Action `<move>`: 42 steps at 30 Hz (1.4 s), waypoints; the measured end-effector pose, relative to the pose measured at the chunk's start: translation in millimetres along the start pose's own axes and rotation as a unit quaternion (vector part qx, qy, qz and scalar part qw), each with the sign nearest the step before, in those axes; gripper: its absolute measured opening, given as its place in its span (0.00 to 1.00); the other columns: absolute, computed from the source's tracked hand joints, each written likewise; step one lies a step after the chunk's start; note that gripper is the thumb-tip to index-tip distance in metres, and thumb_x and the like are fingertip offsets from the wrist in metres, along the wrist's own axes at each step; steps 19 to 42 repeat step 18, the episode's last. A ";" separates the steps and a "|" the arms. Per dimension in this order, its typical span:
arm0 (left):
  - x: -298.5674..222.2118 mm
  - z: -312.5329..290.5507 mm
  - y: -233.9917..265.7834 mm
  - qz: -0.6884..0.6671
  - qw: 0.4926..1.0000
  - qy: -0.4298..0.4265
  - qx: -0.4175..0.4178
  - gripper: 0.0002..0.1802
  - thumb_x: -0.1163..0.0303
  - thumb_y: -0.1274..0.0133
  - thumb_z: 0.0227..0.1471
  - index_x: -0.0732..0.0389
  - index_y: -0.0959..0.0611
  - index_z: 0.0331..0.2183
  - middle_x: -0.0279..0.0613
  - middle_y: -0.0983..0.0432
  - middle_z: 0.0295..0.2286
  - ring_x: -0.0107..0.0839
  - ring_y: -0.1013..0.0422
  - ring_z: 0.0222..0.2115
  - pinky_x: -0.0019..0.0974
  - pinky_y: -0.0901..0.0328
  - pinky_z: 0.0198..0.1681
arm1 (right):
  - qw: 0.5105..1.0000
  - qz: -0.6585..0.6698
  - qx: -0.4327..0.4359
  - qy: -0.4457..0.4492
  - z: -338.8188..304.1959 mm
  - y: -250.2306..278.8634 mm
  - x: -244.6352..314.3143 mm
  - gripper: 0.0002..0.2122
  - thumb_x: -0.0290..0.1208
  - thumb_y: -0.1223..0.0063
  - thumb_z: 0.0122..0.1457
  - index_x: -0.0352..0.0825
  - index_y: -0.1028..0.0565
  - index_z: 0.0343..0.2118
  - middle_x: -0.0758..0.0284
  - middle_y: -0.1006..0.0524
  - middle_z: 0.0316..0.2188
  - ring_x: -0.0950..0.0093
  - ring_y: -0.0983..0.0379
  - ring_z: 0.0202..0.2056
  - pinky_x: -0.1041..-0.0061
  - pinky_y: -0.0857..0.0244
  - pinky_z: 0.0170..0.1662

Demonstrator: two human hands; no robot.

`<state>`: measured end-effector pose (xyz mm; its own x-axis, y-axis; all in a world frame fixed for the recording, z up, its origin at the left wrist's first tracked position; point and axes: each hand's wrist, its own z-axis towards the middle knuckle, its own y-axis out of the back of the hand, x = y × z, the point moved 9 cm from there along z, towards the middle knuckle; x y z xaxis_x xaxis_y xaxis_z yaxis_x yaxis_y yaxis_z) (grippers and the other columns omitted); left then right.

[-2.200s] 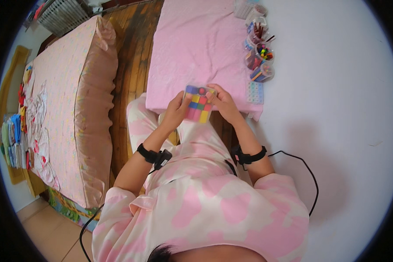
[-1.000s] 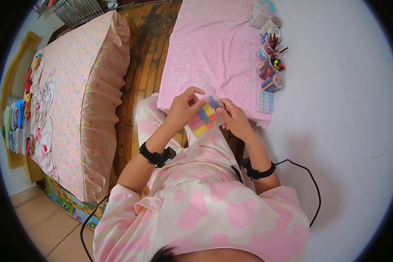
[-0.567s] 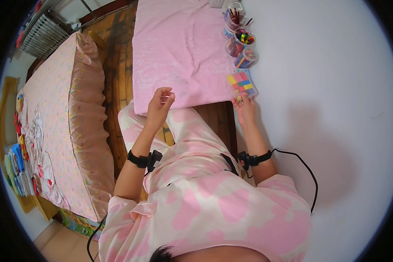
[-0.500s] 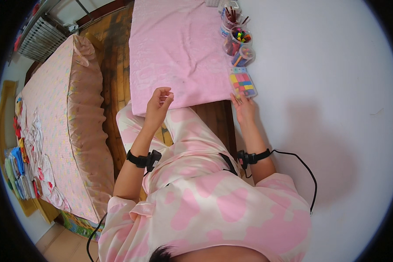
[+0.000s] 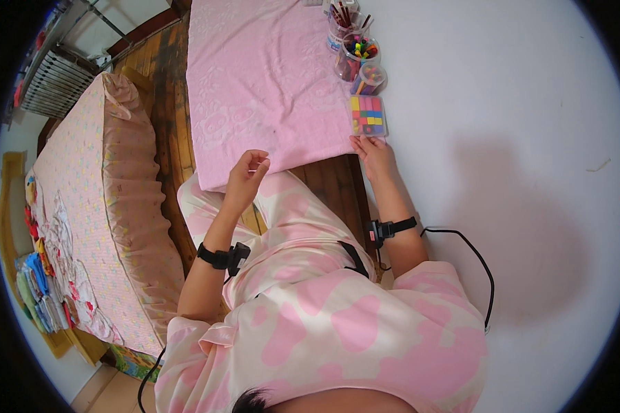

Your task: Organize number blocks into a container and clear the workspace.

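A small clear box (image 5: 368, 115) of coloured blocks, yellow, pink, red and blue, sits at the right edge of the pink cloth. My right hand (image 5: 375, 158) is at the box's near edge, palm up, fingers stretched out. Its fingertips reach the box's edge; I cannot tell whether they touch it. My left hand (image 5: 246, 180) hovers over the cloth's near edge, its fingers loosely bent and the thumb apart, with nothing visible in it. Black straps with small devices circle both forearms.
The pink cloth (image 5: 255, 89) covers a table in front of me. Beyond the box, along the white wall (image 5: 475, 89), stand a tub of coloured sticks (image 5: 369, 80), a cup of markers (image 5: 360, 49) and a cup of brown pencils (image 5: 342, 17). A bed (image 5: 76, 186) is at left.
The whole view has shifted slightly. My right hand's fingers, which overlapped the near part of the box, are now at its edge. The box's block pattern looks different. My left hand keeps its loose bend.
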<state>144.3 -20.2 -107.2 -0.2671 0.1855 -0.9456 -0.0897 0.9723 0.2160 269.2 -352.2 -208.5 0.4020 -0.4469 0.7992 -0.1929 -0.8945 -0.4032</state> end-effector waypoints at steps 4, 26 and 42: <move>-3.4 2.6 -1.1 0.004 1.000 -0.006 0.006 0.12 0.71 0.47 0.64 0.64 0.23 0.48 0.35 0.23 0.38 0.23 0.27 0.39 0.28 0.31 0.46 | 1.000 0.019 -0.014 0.005 -4.2 -1.3 -4.3 0.06 0.26 0.46 0.67 0.28 0.26 0.41 0.61 0.21 0.39 0.67 0.20 0.41 0.69 0.23 0.46; 97.6 -59.9 124.3 0.012 0.979 0.026 -0.199 0.09 0.72 0.45 0.63 0.64 0.20 0.44 0.35 0.22 0.32 0.23 0.25 0.33 0.27 0.30 0.39 | 0.876 -0.162 0.335 0.305 -160.3 -253.2 185.9 0.19 0.27 0.40 0.61 0.32 0.32 0.53 0.63 0.27 0.52 0.75 0.31 0.52 0.75 0.38 0.54; 97.6 -59.9 124.3 0.012 0.979 0.026 -0.199 0.09 0.72 0.45 0.63 0.64 0.20 0.44 0.35 0.22 0.32 0.23 0.25 0.33 0.27 0.30 0.39 | 0.876 -0.162 0.335 0.305 -160.3 -253.2 185.9 0.19 0.27 0.40 0.61 0.32 0.32 0.53 0.63 0.27 0.52 0.75 0.31 0.52 0.75 0.38 0.54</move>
